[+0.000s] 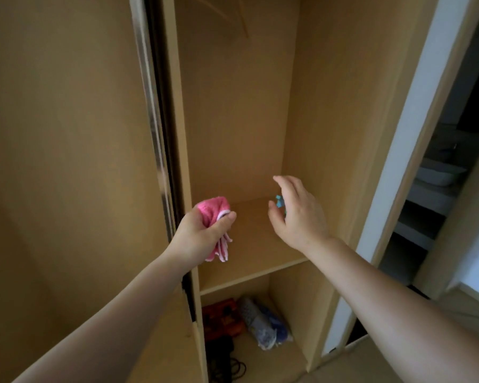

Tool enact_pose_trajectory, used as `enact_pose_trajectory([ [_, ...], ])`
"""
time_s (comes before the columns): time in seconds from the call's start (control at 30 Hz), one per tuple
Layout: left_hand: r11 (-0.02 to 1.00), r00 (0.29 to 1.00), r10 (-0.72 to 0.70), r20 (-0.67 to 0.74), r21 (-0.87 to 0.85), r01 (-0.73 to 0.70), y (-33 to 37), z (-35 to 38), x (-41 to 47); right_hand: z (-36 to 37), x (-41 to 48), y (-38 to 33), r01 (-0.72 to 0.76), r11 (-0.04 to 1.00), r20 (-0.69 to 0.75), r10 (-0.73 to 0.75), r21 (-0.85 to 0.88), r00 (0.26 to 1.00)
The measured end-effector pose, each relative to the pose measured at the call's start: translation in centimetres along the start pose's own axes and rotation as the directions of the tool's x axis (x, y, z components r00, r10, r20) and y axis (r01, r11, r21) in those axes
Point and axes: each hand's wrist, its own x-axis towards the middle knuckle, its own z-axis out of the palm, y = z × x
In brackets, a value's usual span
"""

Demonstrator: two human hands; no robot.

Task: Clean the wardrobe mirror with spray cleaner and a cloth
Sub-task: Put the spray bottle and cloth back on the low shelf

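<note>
I am standing in front of a light wooden wardrobe (pixel 238 106) whose open compartment is facing me, its walls and back panel bare and dim. My left hand (pixel 202 236) is closing tightly around a pink cloth (pixel 215 210), which is bunching out above my fist while its folded edges are hanging down below my fingers; the cloth is sitting just in front of the left edge of the compartment, above the wooden shelf (pixel 249 244). My right hand (pixel 296 214) is reaching in over the right part of that shelf with its fingers spread and loosely curved, and a small blue-green piece (pixel 280 201) is peeking out between thumb and forefinger. It could be the top of the spray cleaner, but my hand is covering nearly all of it, so I cannot tell whether I am touching it or only hovering close. To my left a sliding door (pixel 61 161) is filling the view, its metal edge strip (pixel 152 106) running down beside the opening; I cannot tell from here where the mirror surface is. Under the shelf, in the lower compartment, an orange-red box (pixel 221 317) is lying beside a rolled blue and grey patterned bundle (pixel 263 322), with dark cables (pixel 227 363) lying in front of them. To the right, past a white frame (pixel 415 134), a darker space is showing a pale basin (pixel 440 172).
</note>
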Motion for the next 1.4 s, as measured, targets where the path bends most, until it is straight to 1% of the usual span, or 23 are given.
enact_pose_trajectory([
  [0.13, 0.996, 0.995, -0.079, -0.055, 0.024, 0.080, -1.3, 4.9, 1.9, 0.0, -1.1, 6.4, -0.075, 0.994, 0.070, 0.070, 0.075, 0.995],
  [0.3, 0.989, 0.985, -0.145, -0.088, 0.011, 0.147, -3.2, 9.1, 4.4, 1.9, -1.0, 12.8, -0.194, 0.979, 0.203, 0.176, 0.069, 0.963],
  [0.43, 0.983, 0.980, -0.180, -0.080, 0.018, 0.182, -5.3, 10.8, 7.0, 4.9, 0.2, 16.2, -0.330, 0.943, 0.299, 0.303, 0.044, 0.905],
  [0.53, 0.978, 0.977, -0.208, -0.054, 0.022, 0.209, -7.1, 11.4, 9.4, 7.6, 1.0, 18.1, -0.410, 0.912, 0.393, 0.390, -0.036, 0.833],
  [0.63, 0.978, 0.978, -0.207, -0.016, 0.028, 0.208, -8.4, 11.7, 11.9, 10.0, 1.8, 19.9, -0.451, 0.890, 0.462, 0.424, -0.057, 0.779],
  [0.77, 0.970, 0.971, -0.240, 0.011, 0.033, 0.239, -10.0, 12.4, 15.3, 12.7, 3.1, 22.5, -0.483, 0.871, 0.496, 0.458, -0.088, 0.738],
  [0.83, 0.961, 0.962, -0.272, 0.008, 0.048, 0.271, -10.7, 12.9, 16.6, 13.9, 3.7, 23.7, -0.474, 0.875, 0.502, 0.457, -0.102, 0.735],
  [0.93, 0.959, 0.961, -0.276, -0.012, 0.066, 0.276, -11.7, 13.6, 18.3, 16.0, 4.7, 25.4, -0.477, 0.874, 0.539, 0.447, -0.094, 0.714],
  [1.1, 0.956, 0.953, -0.278, -0.117, 0.064, 0.286, -12.4, 14.7, 19.5, 19.3, 6.3, 28.0, -0.478, 0.877, 0.632, 0.392, -0.038, 0.669],
  [1.17, 0.942, 0.933, -0.319, -0.168, 0.052, 0.332, -12.3, 15.3, 19.5, 20.3, 6.8, 28.9, -0.483, 0.876, 0.673, 0.360, -0.005, 0.646],
  [1.27, 0.916, 0.891, -0.386, -0.241, 0.011, 0.400, -12.0, 16.5, 18.9, 21.4, 7.3, 30.1, -0.451, 0.891, 0.720, 0.278, 0.054, 0.636],
  [1.33, 0.903, 0.862, -0.412, -0.295, -0.009, 0.429, -11.5, 17.2, 18.1, 21.9, 7.4, 30.7, -0.431, 0.897, 0.737, 0.222, 0.103, 0.638],
  [1.4, 0.895, 0.833, -0.425, -0.355, -0.025, 0.446, -11.1, 18.0, 16.9, 22.1, 7.3, 31.1, -0.410, 0.902, 0.729, 0.189, 0.136, 0.658],
])
